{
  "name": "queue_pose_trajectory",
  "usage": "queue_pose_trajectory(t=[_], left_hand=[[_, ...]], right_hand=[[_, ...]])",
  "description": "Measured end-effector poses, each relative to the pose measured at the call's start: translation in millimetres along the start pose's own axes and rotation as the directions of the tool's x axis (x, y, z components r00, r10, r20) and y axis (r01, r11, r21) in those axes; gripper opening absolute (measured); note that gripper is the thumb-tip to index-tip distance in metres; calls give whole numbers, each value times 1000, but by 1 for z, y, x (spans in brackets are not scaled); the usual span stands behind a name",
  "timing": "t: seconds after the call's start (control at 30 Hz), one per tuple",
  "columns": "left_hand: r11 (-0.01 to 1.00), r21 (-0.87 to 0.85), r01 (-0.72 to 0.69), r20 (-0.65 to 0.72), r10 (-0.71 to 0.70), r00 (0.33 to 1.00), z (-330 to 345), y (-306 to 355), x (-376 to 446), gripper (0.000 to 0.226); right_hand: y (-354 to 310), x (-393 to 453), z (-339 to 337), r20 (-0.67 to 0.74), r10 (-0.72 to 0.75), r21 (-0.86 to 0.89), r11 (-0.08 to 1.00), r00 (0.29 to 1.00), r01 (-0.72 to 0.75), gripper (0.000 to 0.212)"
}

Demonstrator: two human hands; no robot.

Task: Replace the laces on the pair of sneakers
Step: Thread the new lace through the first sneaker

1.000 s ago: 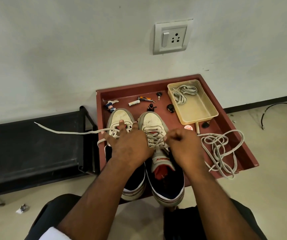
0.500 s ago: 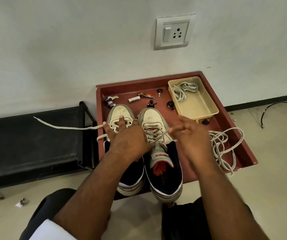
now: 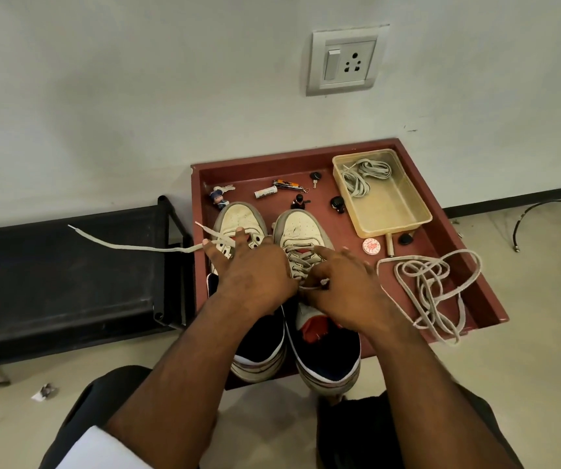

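Two white and navy sneakers stand side by side on a red-brown tray (image 3: 289,158), toes toward the wall. My left hand (image 3: 252,270) rests on the left sneaker (image 3: 240,218) with its fingers spread and straight. A grey lace (image 3: 130,246) runs from under those fingers out to the left over a black bench. My right hand (image 3: 345,287) is over the lacing of the right sneaker (image 3: 301,228); its forefinger points forward, and its thumb and curled fingers pinch a lace end near the tongue. A loose tangle of grey lace (image 3: 431,282) lies on the tray to the right.
A yellowish plastic box (image 3: 394,214) at the tray's back right holds more coiled lace (image 3: 363,174). Small items lie along the tray's back: a figurine (image 3: 218,197), a battery (image 3: 265,192), keys (image 3: 314,177), a round tin (image 3: 371,246). A black bench (image 3: 69,282) stands left, against the wall.
My right hand swung out to the right, pulling lace, then came back left onto the right sneaker's lacing. My left hand stayed on the left sneaker.
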State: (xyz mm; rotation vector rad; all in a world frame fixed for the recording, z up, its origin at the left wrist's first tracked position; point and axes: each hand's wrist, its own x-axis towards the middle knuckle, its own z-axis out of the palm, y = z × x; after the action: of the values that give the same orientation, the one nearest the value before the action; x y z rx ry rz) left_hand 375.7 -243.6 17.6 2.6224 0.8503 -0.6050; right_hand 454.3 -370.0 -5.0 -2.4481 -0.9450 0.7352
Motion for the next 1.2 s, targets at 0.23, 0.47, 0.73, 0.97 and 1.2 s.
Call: queue_pose_trajectory(t=[0.23,0.47,0.73,0.97,1.2], left_hand=[[1000,-24,2,13,-2,1000,2,-3,3,25],[997,-68,19,-47,-22,999,2,-2,-2,18],[994,-100,-37,-132,23,991,11,7,-2,29],[1000,-7,26,-286,-27,958,18,23,-10,18],[996,38,82,-289,-67,955,17,21,-13,13]], right_hand=[[12,-21,-54,-199,248,870,-401,948,287,30],[42,-24,-66,-722,522,657,723,453,214,30],[13,-20,-36,-194,203,465,880,960,-92,31],[-13,-17,-14,-39,56,-34,998,998,-57,7],[22,-6,-19,-147,252,268,941,957,-207,13]])
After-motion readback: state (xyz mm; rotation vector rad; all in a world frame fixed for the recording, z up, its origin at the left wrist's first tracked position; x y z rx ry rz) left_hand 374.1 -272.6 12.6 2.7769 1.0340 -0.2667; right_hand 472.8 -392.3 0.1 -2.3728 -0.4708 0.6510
